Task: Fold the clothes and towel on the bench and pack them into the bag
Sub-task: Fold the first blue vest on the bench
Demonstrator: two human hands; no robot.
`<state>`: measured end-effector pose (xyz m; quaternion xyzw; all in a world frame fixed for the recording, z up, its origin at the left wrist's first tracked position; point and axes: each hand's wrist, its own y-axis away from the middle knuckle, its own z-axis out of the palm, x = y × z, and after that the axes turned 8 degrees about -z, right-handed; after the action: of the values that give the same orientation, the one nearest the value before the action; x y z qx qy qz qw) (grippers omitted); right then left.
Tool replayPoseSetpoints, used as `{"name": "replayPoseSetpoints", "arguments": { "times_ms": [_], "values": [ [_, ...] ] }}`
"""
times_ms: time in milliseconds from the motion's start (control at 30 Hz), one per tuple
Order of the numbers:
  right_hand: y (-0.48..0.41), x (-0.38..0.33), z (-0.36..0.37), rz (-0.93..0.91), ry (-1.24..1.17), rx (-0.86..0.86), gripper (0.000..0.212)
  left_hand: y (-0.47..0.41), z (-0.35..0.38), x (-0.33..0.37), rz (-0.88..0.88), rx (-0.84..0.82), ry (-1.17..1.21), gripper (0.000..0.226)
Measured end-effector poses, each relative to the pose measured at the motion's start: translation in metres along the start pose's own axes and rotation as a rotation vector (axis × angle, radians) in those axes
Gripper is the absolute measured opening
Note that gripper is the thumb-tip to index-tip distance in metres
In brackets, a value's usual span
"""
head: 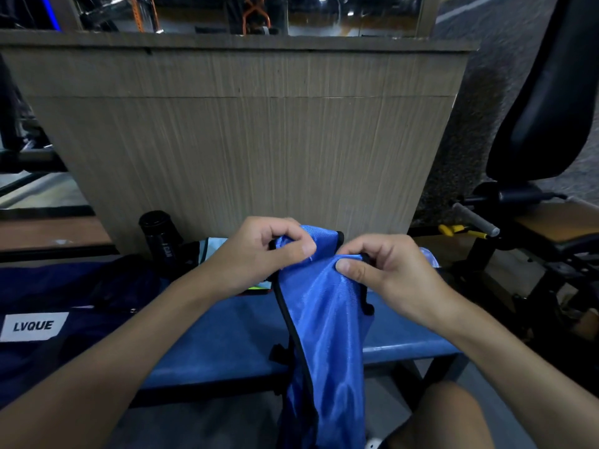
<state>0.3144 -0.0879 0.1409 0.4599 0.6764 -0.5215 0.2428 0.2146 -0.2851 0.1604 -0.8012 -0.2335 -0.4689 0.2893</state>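
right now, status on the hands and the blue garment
Left hand and right hand pinch blue garment by its top edge. It hangs past the bench front, not yet folded. Navy bag lies left, nothing between.

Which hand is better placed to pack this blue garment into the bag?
Probably left. The left hand pinches the blue garment nearest the navy LVQUE bag; the right hand grips its far side.

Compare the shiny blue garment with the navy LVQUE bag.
The garment is glossy bright blue with black trim; the bag is dark navy with a white LVQUE label. The left hand and right hand pinch the garment up; the bag lies untouched. Both are blue.
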Motion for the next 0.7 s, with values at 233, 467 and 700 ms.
{"name": "replayPoseSetpoints", "arguments": {
  "times_ms": [233,467,700],
  "values": [
    [-0.003,-0.001,0.009,-0.014,-0.055,0.257,0.011,0.005,0.007,0.001,-0.016,-0.048,-0.072,0.010],
    [0.000,0.005,-0.010,0.065,-0.169,-0.014,0.017,0.006,0.007,0.002,0.018,-0.062,-0.100,0.004],
    [-0.004,0.010,-0.014,0.110,-0.238,-0.110,0.017,0.007,0.007,0.005,0.014,-0.138,-0.090,0.003]
  ]
}}
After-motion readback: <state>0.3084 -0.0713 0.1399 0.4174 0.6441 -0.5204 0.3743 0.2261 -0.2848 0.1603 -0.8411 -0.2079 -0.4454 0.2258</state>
